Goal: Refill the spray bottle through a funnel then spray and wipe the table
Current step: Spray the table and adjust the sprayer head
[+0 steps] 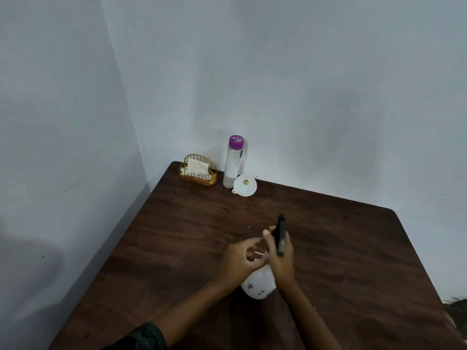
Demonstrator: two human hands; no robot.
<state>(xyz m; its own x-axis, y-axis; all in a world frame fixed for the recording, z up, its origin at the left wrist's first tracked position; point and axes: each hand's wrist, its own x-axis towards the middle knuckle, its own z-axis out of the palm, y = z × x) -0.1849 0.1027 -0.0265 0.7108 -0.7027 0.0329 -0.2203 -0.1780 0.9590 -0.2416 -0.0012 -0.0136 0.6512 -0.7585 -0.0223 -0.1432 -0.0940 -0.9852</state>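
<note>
White plastic spray bottle [257,284] stands upright, near-centre on dark wooden table [341,248]. Left grip [240,258] pinches its neck; right grip [281,261] wraps black trigger head [281,236]. White round funnel [245,186] lies far, slightly left; left grip nearer.

Wooden table [353,261]: napkin holder [198,174], purple-capped bottle [233,162], funnel [245,186] (far corner), spray bottle [259,284] nearer.

Spray bottle [259,284] neck largely behind left hand [240,258].

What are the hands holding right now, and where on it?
The spray bottle: the left hand grips its white top by the neck, and the right hand grips the black spray head.
</note>
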